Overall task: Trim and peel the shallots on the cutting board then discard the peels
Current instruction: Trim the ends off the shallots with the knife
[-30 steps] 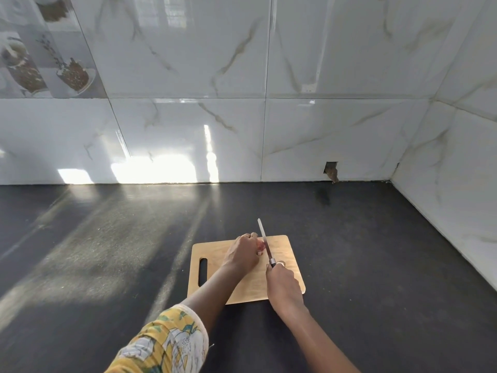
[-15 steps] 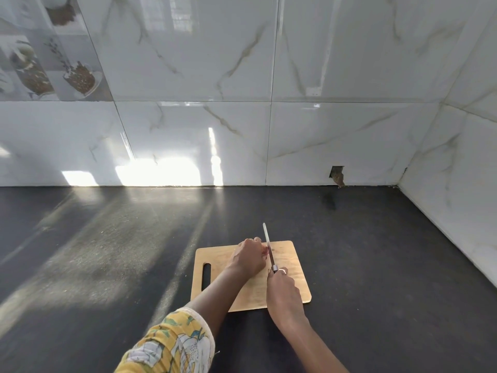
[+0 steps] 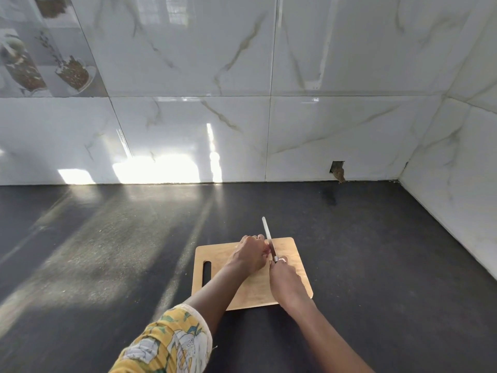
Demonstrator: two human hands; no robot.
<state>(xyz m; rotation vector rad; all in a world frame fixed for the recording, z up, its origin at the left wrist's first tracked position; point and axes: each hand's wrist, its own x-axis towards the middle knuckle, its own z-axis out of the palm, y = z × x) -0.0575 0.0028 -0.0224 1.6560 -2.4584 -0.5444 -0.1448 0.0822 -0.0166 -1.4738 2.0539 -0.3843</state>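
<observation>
Your L grip curled over shallot on board; R grip clamped on knife handle.

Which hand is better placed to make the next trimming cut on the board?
Right. The right hand grips the knife, its blade beside the left hand, which curls over the mostly hidden shallot on the cutting board.

We see open bench around the cutting board (all sides); tiled walls block behind and right.
</observation>
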